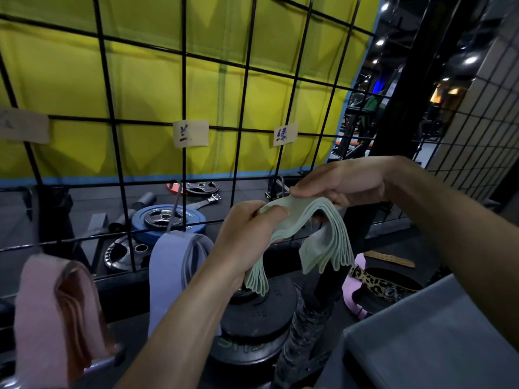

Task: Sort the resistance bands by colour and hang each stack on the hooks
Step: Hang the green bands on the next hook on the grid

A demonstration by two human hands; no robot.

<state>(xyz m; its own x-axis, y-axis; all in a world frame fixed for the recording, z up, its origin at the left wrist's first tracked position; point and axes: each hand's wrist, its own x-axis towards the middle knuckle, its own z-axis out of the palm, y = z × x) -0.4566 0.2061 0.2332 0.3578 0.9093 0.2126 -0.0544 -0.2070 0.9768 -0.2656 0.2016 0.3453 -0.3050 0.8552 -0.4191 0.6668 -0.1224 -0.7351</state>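
Before the wire grid [244,88], both hands [247,237] pinch green bands [317,228].

Dim gym light, bright ceiling spots [470,60] upper right; wide-angle bending and blur at edges.

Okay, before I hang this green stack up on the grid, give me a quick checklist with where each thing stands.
1. Green bands held by both hands: ok. The left hand grips one end and the right hand pinches the top of the stack.
2. Stack gathered and even: not ok. The loops fan out at the lower edges.
3. Green label found on the wire grid: ok, it is up and right of the middle label.
4. Free hook under the green label: cannot tell, the hands and bands cover that spot.
5. Other colours already hung: ok. Pink bands and purple bands hang to the left.
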